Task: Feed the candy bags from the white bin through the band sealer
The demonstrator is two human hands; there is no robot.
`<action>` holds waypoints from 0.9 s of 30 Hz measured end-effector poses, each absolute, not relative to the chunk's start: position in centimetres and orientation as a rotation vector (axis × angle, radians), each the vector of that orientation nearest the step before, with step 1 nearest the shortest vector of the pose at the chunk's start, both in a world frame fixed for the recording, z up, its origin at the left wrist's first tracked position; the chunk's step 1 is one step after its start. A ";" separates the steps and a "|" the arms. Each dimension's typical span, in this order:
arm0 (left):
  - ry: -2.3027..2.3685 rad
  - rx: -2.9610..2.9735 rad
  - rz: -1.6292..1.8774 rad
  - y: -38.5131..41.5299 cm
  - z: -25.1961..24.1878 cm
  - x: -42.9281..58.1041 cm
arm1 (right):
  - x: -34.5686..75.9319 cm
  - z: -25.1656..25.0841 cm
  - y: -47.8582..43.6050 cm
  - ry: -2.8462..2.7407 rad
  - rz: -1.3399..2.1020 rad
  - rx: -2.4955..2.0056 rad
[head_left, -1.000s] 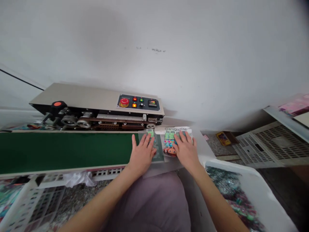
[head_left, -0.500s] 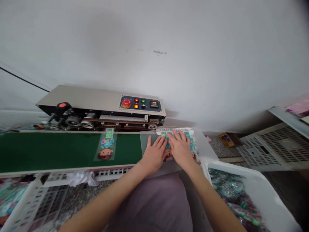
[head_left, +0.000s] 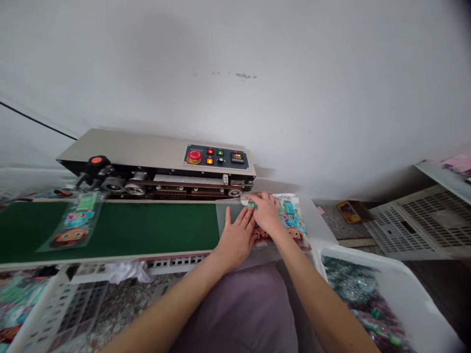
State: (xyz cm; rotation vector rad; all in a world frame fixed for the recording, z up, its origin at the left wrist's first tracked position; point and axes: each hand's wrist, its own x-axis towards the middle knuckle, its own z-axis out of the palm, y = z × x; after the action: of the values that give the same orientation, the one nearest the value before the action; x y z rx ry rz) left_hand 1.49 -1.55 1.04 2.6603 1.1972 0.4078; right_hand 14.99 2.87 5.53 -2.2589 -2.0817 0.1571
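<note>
Several clear plastic packets [head_left: 292, 223] printed with a cartoon face lie overlapping at the right end of the green conveyor belt [head_left: 158, 228]. My left hand [head_left: 237, 238] rests flat on the left part of these packets, thumb apart from the fingers. Beside it, my right hand [head_left: 268, 213] has its fingers curled together at the upper edge of a packet, close to the inlet of the band sealing machine [head_left: 158, 152]; its thumb is hidden. Another printed packet [head_left: 75, 220] lies slanted on the belt at the left, its top by the machine's rollers.
A white tub [head_left: 408, 289] of shiny packets stands at the lower right. Plastic crates [head_left: 412, 220] and a small yellow box [head_left: 348, 212] are beyond it. Another crate [head_left: 62, 304] sits below the belt, with packets at its left. The wall is right behind the machine.
The single packet on the belt has travelled left and tilted. My right hand has gone from lying flat to curled fingers at the packet's top edge. My left hand stays nearly in place.
</note>
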 end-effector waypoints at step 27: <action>1.256 2.630 0.411 -1.7 0.8 1.7 | 16.4 5.1 3.0 -2.077 0.050 -2.222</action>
State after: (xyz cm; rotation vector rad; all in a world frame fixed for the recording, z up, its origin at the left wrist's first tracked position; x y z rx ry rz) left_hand 1.68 -1.74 0.78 2.6301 1.2564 0.4106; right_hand 16.36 2.96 5.06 -2.2223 -2.0768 0.0505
